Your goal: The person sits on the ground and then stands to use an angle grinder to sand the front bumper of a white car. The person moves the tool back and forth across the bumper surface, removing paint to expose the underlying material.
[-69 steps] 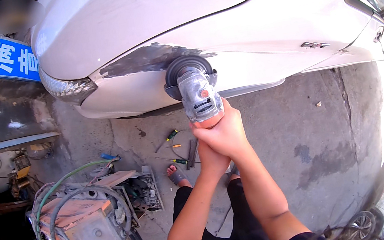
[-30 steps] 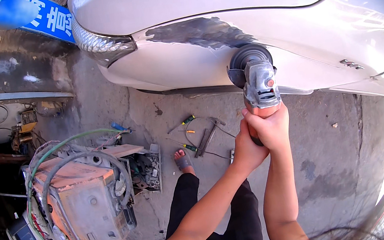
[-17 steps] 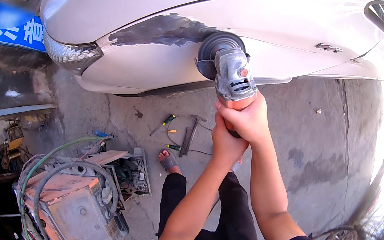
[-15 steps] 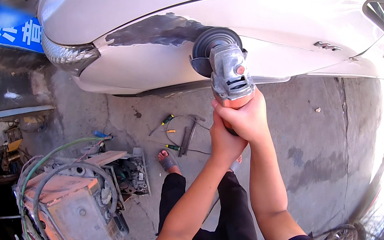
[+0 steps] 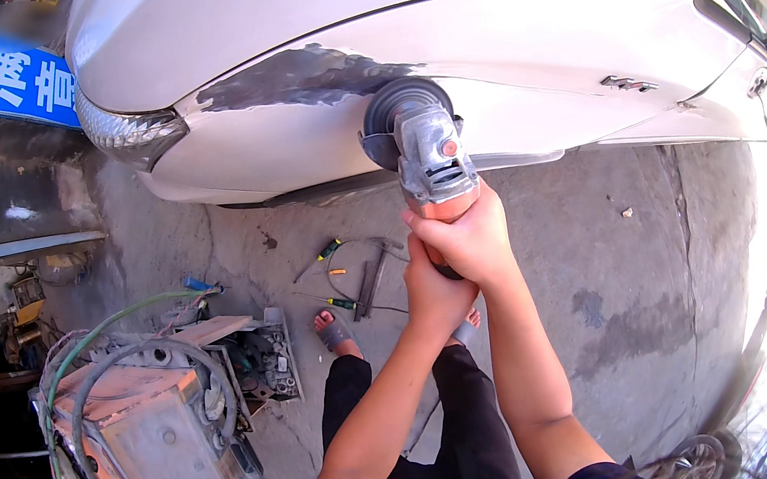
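Both hands grip an angle grinder with a grey metal head and an orange body. My left hand wraps the lower part of the body, and my right hand closes around it just above. At the far end, the round dark disc overlaps the side of a white car near the lower right end of a dark bare patch on its panel. Whether the disc touches the panel, I cannot tell.
To the left stands a worn orange and grey machine box draped with hoses and cables. Screwdrivers and a dark metal bar tool lie on the concrete near my feet. A blue sign is at the upper left.
The grinder and both hands have shifted slightly left and down in view. The car has also shifted left in the picture. My grip looks the same.
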The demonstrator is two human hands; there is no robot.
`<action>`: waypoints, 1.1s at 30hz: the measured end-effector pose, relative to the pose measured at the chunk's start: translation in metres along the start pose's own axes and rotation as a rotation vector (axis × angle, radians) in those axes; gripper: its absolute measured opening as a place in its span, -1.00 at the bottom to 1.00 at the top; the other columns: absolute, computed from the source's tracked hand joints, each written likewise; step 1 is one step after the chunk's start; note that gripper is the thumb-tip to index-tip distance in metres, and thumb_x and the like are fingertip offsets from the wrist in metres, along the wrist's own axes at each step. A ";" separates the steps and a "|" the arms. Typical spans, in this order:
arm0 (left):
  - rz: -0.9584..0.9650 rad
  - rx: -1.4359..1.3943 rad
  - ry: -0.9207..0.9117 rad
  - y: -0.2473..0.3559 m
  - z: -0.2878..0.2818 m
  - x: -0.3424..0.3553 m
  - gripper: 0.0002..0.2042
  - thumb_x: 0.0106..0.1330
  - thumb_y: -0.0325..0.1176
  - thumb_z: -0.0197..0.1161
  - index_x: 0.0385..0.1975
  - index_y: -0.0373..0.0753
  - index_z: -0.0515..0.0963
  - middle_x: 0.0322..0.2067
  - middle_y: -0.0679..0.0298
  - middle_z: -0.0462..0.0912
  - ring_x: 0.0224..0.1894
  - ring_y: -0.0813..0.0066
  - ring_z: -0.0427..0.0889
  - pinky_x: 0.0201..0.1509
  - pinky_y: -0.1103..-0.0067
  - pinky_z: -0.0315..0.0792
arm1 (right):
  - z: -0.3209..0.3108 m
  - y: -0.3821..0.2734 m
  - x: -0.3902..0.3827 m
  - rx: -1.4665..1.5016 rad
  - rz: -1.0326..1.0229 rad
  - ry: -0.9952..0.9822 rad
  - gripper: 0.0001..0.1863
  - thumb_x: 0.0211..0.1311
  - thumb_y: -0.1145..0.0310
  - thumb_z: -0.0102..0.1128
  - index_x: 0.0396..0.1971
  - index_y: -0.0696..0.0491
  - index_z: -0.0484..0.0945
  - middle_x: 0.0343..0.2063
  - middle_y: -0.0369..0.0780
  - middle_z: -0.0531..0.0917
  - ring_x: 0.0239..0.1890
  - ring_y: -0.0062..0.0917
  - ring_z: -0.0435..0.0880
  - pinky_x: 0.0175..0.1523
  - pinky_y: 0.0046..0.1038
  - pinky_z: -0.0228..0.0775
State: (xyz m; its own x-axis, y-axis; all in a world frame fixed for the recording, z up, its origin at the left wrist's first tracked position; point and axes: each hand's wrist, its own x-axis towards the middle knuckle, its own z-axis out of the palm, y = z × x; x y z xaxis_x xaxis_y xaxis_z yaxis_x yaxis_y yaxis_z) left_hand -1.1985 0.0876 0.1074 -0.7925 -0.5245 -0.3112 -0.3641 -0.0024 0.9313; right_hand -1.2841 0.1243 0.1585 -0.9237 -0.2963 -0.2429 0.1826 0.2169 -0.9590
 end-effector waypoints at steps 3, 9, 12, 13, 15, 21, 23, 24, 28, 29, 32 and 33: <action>0.014 0.026 -0.057 0.009 0.004 0.004 -0.19 0.05 -0.28 0.56 0.29 -0.31 0.24 -0.05 -0.06 0.73 0.03 -0.03 0.74 0.06 0.31 0.59 | -0.012 0.000 0.003 0.035 0.029 0.019 -0.46 -0.09 0.31 0.57 -0.10 0.26 0.60 -0.24 -0.09 0.79 -0.17 -0.46 0.78 0.00 -0.38 0.60; 0.011 -0.029 -0.036 -0.007 0.010 -0.003 -0.24 0.15 -0.25 0.54 0.28 -0.28 0.23 0.06 -0.01 0.68 0.10 0.18 0.70 0.07 0.35 0.56 | -0.009 0.008 0.002 -0.007 0.019 0.010 -0.52 -0.07 0.36 0.57 -0.13 0.22 0.60 -0.26 -0.18 0.77 -0.21 -0.56 0.73 -0.04 -0.42 0.58; -0.057 -0.001 -0.101 0.010 0.007 0.002 -0.25 0.17 -0.23 0.53 0.29 -0.25 0.23 0.12 0.05 0.63 0.13 0.26 0.67 0.11 0.36 0.54 | -0.011 0.000 0.001 0.079 0.013 0.017 -0.54 -0.05 0.40 0.56 -0.13 0.21 0.59 -0.25 -0.21 0.76 -0.21 -0.59 0.70 -0.04 -0.45 0.57; -0.025 0.010 -0.074 0.005 0.007 0.003 -0.21 0.14 -0.25 0.55 0.31 -0.26 0.21 0.08 0.02 0.66 0.11 0.20 0.69 0.10 0.35 0.55 | -0.010 0.001 0.002 0.080 0.001 0.019 -0.54 -0.05 0.40 0.55 -0.13 0.21 0.59 -0.25 -0.21 0.76 -0.21 -0.59 0.70 -0.04 -0.45 0.56; 0.036 0.034 -0.016 -0.018 0.005 0.007 -0.13 0.07 -0.29 0.58 0.35 -0.28 0.18 0.00 -0.03 0.72 0.07 0.09 0.74 0.09 0.33 0.58 | -0.001 0.009 0.004 0.032 -0.017 0.002 -0.53 -0.05 0.40 0.55 -0.12 0.22 0.59 -0.25 -0.20 0.76 -0.21 -0.58 0.71 -0.03 -0.45 0.57; -0.005 -0.247 -0.050 -0.028 0.009 0.016 -0.13 0.09 -0.29 0.58 0.36 -0.27 0.17 0.08 -0.01 0.67 0.13 0.15 0.70 0.13 0.35 0.56 | -0.001 -0.001 0.005 0.052 -0.020 0.002 -0.48 -0.07 0.35 0.57 -0.10 0.23 0.59 -0.25 -0.17 0.77 -0.19 -0.53 0.73 0.00 -0.42 0.57; 0.014 -0.089 -0.065 -0.030 0.006 0.016 -0.14 0.09 -0.29 0.57 0.36 -0.26 0.17 0.08 0.00 0.67 0.12 0.17 0.71 0.11 0.36 0.56 | -0.001 -0.001 0.005 0.051 0.001 0.010 -0.45 -0.08 0.33 0.58 -0.08 0.24 0.58 -0.24 -0.15 0.77 -0.18 -0.51 0.73 0.01 -0.41 0.57; -0.018 -0.199 -0.050 -0.032 0.008 0.015 -0.14 0.09 -0.28 0.57 0.35 -0.27 0.17 0.06 -0.01 0.68 0.11 0.16 0.71 0.10 0.35 0.56 | 0.001 0.002 0.004 0.015 -0.005 0.005 -0.46 -0.08 0.34 0.58 -0.09 0.24 0.58 -0.24 -0.15 0.77 -0.18 -0.52 0.73 0.00 -0.41 0.57; -0.084 -0.335 -0.055 -0.036 0.007 0.014 -0.16 0.10 -0.28 0.57 0.34 -0.27 0.19 0.02 -0.02 0.70 0.09 0.15 0.72 0.07 0.35 0.57 | 0.008 0.002 0.000 -0.042 -0.005 -0.005 -0.45 -0.10 0.31 0.58 -0.10 0.24 0.59 -0.24 -0.13 0.77 -0.18 -0.51 0.75 0.00 -0.40 0.58; -0.074 -0.296 -0.062 -0.038 0.005 0.014 -0.17 0.10 -0.28 0.56 0.33 -0.27 0.19 0.02 -0.01 0.70 0.08 0.15 0.72 0.07 0.36 0.57 | 0.006 -0.004 0.002 -0.008 0.005 0.001 -0.45 -0.10 0.30 0.58 -0.10 0.25 0.59 -0.25 -0.12 0.77 -0.17 -0.49 0.75 0.01 -0.39 0.58; -0.050 -0.249 -0.053 -0.037 0.006 0.013 -0.18 0.11 -0.27 0.56 0.33 -0.27 0.19 0.01 -0.01 0.70 0.08 0.16 0.72 0.07 0.37 0.56 | 0.005 -0.004 0.004 -0.012 0.001 0.015 -0.42 -0.12 0.29 0.58 -0.08 0.26 0.59 -0.26 -0.09 0.78 -0.16 -0.44 0.77 0.01 -0.38 0.59; -0.057 -0.285 -0.038 -0.037 0.006 0.013 -0.18 0.11 -0.27 0.56 0.33 -0.28 0.19 0.01 -0.01 0.70 0.08 0.16 0.72 0.07 0.37 0.56 | 0.008 -0.002 0.004 -0.037 0.004 0.001 -0.40 -0.14 0.29 0.57 -0.07 0.27 0.59 -0.26 -0.06 0.79 -0.16 -0.40 0.80 0.00 -0.36 0.60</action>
State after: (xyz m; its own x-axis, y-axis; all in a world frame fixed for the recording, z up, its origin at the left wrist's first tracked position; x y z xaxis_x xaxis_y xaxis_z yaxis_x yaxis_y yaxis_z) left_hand -1.1988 0.0862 0.0678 -0.7944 -0.4845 -0.3662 -0.2604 -0.2729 0.9261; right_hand -1.2854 0.1152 0.1583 -0.9234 -0.2946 -0.2462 0.1733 0.2525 -0.9519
